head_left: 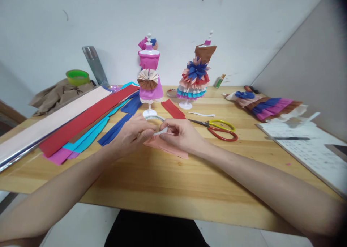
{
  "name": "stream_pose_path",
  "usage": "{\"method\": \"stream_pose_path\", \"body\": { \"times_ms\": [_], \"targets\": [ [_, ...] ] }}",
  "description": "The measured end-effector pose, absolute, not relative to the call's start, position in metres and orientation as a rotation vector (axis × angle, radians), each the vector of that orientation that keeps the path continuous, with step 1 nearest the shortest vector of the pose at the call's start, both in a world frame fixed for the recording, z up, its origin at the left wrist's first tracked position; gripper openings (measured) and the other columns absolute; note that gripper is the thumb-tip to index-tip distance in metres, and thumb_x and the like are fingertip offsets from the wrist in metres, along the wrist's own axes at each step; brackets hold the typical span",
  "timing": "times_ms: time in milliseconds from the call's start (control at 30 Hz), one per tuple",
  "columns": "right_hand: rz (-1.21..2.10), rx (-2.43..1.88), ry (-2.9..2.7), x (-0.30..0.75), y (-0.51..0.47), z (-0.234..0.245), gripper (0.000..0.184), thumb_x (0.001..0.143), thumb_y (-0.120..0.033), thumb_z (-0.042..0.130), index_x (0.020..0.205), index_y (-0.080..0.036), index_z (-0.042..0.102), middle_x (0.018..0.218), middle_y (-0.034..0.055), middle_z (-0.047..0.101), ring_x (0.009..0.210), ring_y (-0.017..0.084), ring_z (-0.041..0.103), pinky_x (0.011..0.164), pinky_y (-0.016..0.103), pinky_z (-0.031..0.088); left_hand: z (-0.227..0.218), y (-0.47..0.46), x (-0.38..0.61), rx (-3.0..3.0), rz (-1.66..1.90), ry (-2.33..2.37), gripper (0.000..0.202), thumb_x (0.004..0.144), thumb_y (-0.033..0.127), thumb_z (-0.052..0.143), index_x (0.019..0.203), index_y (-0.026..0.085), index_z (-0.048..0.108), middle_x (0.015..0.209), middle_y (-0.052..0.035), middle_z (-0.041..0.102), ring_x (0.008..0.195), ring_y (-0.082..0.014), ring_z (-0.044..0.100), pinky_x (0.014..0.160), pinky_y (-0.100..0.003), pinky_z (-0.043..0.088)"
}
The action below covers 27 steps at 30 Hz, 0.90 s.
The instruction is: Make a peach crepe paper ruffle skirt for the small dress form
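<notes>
Over the middle of the table, my left hand (135,132) and my right hand (182,132) are close together. A narrow white strip (162,131) runs between them, its ends pinched by thumb and fingers on both sides. Beneath the hands lies a piece of peach crepe paper (169,148), partly covered by them. Just behind the fingers is a tape roll (155,118), its near side hidden. Scissors (210,124) with one yellow and one red handle rest to the right of my right hand. A red paper piece (173,109) lies behind that hand.
Two small dress forms in paper outfits, one pink (150,60) and one ruffled (193,79), stand at the back. Long crepe paper strips (89,118) fill the left. A paper dress (271,106), an open notebook (306,149) and a pen (291,138) lie right.
</notes>
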State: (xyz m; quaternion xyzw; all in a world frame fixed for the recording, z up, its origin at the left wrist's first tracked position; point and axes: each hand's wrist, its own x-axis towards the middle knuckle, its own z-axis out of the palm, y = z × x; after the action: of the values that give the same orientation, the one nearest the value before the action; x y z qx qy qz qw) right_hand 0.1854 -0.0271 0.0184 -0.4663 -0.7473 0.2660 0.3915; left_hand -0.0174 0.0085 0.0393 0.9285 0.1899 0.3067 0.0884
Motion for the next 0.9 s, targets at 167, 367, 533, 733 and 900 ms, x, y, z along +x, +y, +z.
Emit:
{"method": "stream_pose_path", "body": {
  "times_ms": [167,367,533,733,900],
  "targets": [
    [0.641,-1.187,-1.899,0.181,-0.031,0.02,0.008,0.078,-0.021,0.059,0.071,-0.018,0.059,0.053,-0.0068,0.04,0.052,0.009,0.036,0.053,0.023,0.028,0.037,0.001,-0.009,2.842,1.005,0.644,0.049,0.099,0.046,0.036,0.065,0.018,0.058,0.056,-0.0003,0.054,0.062,-0.0155,0.045,0.063,-0.031,0.036],
    [0.617,-1.187,-1.915,0.181,-0.03,0.018,0.009,0.079,-0.024,0.06,0.075,-0.017,0.062,0.054,-0.0065,0.041,0.052,0.008,0.036,0.053,0.023,0.028,0.031,0.0,-0.007,2.716,1.004,0.566,0.036,0.096,0.032,0.048,0.064,0.017,0.054,0.058,0.0023,0.049,0.058,-0.011,0.044,0.055,-0.024,0.033],
    [0.575,-1.215,-1.993,0.184,-0.031,0.025,0.021,0.082,-0.03,0.06,0.093,-0.016,0.069,0.058,-0.0041,0.049,0.052,0.009,0.038,0.053,0.024,0.029,0.031,0.005,-0.01,2.539,0.866,0.708,0.039,0.094,0.031,0.05,0.058,0.016,0.052,0.054,0.0029,0.049,0.057,-0.0104,0.045,0.056,-0.023,0.033],
    [0.947,-1.027,-1.823,0.195,-0.032,0.034,0.039,0.081,-0.052,0.058,0.098,-0.018,0.067,0.069,0.0008,0.057,0.06,0.014,0.048,0.056,0.026,0.034,0.03,0.014,-0.013,2.087,0.686,0.742,0.041,0.089,0.041,0.047,0.057,0.016,0.05,0.054,0.0025,0.047,0.054,-0.0104,0.044,0.051,-0.022,0.032],
    [1.377,-0.854,-1.565,0.201,-0.03,0.033,0.052,0.078,-0.067,0.054,0.103,-0.022,0.064,0.076,0.0036,0.065,0.064,0.018,0.057,0.056,0.028,0.04,0.027,0.021,-0.016,1.971,0.713,0.689,0.042,0.085,0.042,0.05,0.053,0.016,0.043,0.056,0.003,0.041,0.056,-0.0099,0.039,0.054,-0.023,0.031]
  ]
}}
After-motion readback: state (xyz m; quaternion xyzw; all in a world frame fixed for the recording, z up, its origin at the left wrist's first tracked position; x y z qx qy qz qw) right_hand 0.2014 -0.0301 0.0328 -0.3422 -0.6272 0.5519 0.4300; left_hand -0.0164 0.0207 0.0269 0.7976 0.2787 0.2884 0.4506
